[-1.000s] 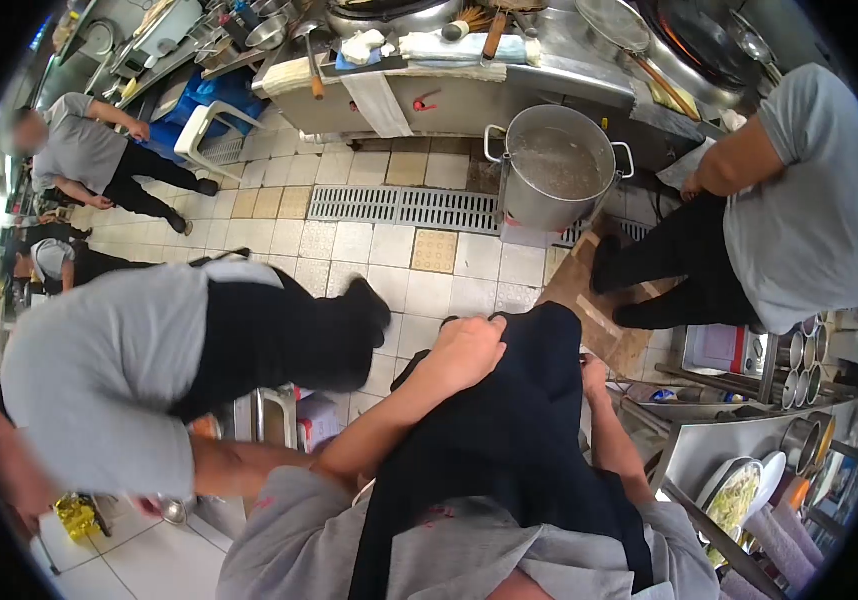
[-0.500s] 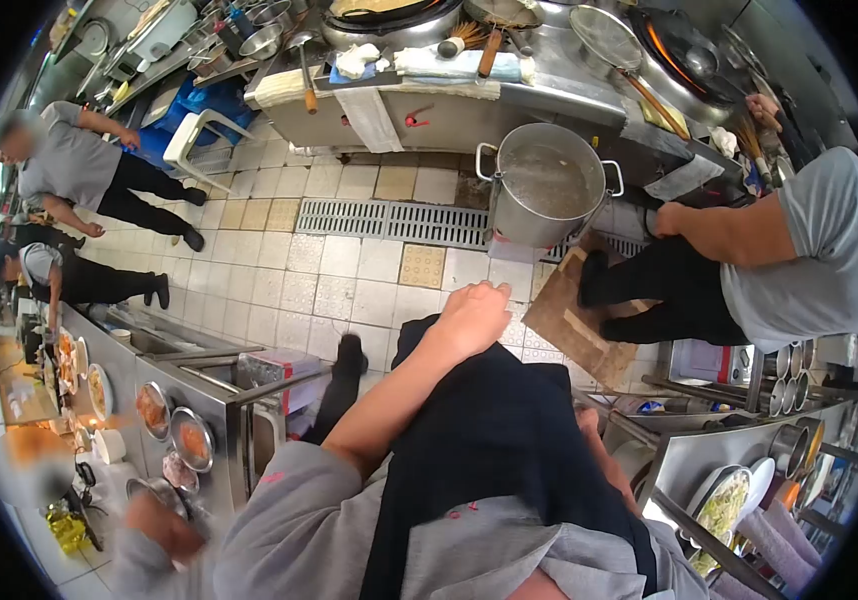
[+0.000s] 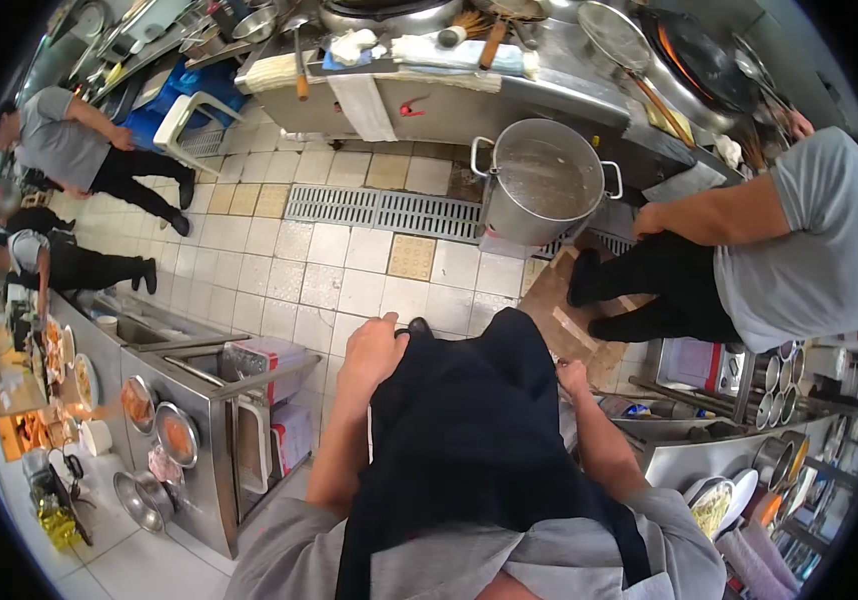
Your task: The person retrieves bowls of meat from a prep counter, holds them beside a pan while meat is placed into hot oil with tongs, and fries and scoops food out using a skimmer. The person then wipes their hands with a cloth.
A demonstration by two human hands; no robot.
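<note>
My left hand (image 3: 374,350) hangs over the tiled floor, beside the left edge of my dark apron (image 3: 459,420). Its fingers are loosely bent, thumb apart, and I see nothing in it. At the apron's other side is my right hand (image 3: 572,378), low and near the brown board (image 3: 539,290) on the floor. Its fingers are curled and mostly turned away, so their grip is hidden. Ahead stands a large two-handled stockpot (image 3: 494,205) holding cloudy liquid, out of reach of both hands.
A co-worker (image 3: 799,240) stands at the right by the wok range (image 3: 639,130). Other people (image 3: 59,140) are at the left. A steel counter (image 3: 204,480) with plates of food flanks my left, another counter (image 3: 664,460) my right. A floor drain (image 3: 379,210) crosses ahead.
My left hand has swung left and back from in front of the apron. My right hand has come forward into view. The blurred arm at the lower left is gone.
</note>
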